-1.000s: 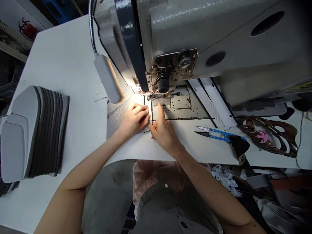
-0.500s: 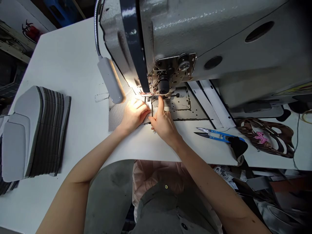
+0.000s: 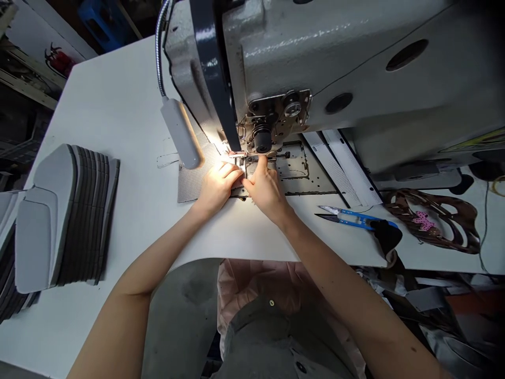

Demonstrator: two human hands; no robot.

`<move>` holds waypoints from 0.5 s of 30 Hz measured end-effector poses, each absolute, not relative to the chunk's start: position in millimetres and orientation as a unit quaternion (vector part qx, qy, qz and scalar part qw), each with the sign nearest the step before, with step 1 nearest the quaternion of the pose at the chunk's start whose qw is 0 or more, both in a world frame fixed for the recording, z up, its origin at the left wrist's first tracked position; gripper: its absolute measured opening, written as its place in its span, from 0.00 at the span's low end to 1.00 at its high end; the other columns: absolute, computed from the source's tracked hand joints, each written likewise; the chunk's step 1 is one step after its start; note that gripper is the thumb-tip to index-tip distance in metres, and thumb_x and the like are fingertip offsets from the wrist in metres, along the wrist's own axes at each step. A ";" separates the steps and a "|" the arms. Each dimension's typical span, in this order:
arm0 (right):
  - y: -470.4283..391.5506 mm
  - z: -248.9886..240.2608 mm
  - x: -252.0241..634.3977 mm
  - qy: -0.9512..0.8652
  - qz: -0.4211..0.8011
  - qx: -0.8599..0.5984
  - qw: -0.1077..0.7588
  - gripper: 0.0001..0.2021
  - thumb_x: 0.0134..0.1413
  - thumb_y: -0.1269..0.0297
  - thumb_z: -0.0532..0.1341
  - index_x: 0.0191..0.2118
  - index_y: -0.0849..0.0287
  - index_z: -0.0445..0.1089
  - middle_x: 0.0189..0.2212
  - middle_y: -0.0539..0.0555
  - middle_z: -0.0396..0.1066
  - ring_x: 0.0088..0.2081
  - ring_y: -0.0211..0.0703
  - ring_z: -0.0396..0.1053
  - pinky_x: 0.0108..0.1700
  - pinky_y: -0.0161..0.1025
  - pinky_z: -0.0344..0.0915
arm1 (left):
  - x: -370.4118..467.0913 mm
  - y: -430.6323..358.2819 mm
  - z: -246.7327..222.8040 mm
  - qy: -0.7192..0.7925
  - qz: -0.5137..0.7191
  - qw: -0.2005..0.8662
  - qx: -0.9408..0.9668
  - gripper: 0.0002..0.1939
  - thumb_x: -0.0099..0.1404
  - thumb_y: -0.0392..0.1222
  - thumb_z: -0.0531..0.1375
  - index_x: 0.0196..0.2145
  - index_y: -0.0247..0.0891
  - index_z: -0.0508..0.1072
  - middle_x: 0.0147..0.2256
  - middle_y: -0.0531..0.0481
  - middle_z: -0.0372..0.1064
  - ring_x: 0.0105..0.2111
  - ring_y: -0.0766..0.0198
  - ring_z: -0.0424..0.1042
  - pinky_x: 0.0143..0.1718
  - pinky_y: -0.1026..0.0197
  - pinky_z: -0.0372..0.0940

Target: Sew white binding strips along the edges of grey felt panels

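A grey mesh fabric piece (image 3: 191, 181) lies partly under the needle area of a large grey sewing machine (image 3: 300, 47). My left hand (image 3: 219, 184) rests on this fabric with its fingers closed on the edge, just in front of the presser foot. Close beside it, my right hand (image 3: 266, 189) is closed, thumb and fingers pinched near the same edge. What its fingertips grip is too small to make out. A lit lamp (image 3: 181, 134) on a flexible neck shines on the needle area.
Stacked grey padded pieces (image 3: 81, 216) stand on the white table (image 3: 130, 210) at left. To the right lie blue-handled thread snips (image 3: 349, 217), a brown hair clip (image 3: 437, 221) and white strips (image 3: 339, 168) beside the machine bed.
The fabric's near edge has shifted away from me, towards the machine. My right fingers have drawn in more tightly, and my left hand has barely moved. The view has shifted slightly.
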State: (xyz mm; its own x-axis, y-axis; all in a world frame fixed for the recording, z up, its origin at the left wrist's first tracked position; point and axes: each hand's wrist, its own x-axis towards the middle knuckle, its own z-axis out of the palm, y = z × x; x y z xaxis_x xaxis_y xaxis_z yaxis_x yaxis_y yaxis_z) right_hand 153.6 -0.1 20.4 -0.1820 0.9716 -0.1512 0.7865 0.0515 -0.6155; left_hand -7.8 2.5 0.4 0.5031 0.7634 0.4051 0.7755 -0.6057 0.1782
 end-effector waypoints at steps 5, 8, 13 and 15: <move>5.8 19.6 151.3 -0.718 0.247 -0.637 0.133 0.19 0.62 0.68 0.55 0.56 0.70 0.61 0.39 0.66 0.76 0.43 0.56 0.73 0.43 0.44 0.67 | -8.4 8.4 0.2 -0.446 -0.215 0.043 -0.868 0.17 0.75 0.40 0.47 0.42 0.40 0.76 0.41 0.46 0.75 0.42 0.56 0.72 0.40 0.54 0.68; 9.5 18.2 150.5 -0.717 0.228 -0.644 0.138 0.18 0.63 0.66 0.56 0.56 0.69 0.62 0.39 0.66 0.76 0.43 0.55 0.73 0.44 0.43 0.67 | -12.4 4.8 4.3 -0.453 -0.210 0.040 -0.865 0.17 0.74 0.37 0.48 0.43 0.41 0.77 0.42 0.45 0.75 0.43 0.56 0.72 0.41 0.54 0.68; 16.9 15.7 149.0 -0.718 0.216 -0.644 0.148 0.18 0.63 0.63 0.56 0.55 0.68 0.66 0.41 0.67 0.75 0.44 0.55 0.73 0.45 0.43 0.67 | -22.9 -6.7 8.6 -0.428 -0.197 0.034 -0.881 0.15 0.71 0.35 0.50 0.45 0.39 0.76 0.44 0.44 0.76 0.45 0.57 0.72 0.44 0.55 0.68; 18.6 16.1 149.1 -0.718 0.216 -0.645 0.146 0.18 0.63 0.63 0.56 0.54 0.68 0.66 0.41 0.68 0.75 0.44 0.56 0.73 0.46 0.43 0.67 | -25.1 -6.2 6.7 -0.419 -0.202 0.041 -0.884 0.16 0.73 0.35 0.49 0.45 0.39 0.77 0.44 0.44 0.76 0.45 0.58 0.73 0.44 0.56 0.69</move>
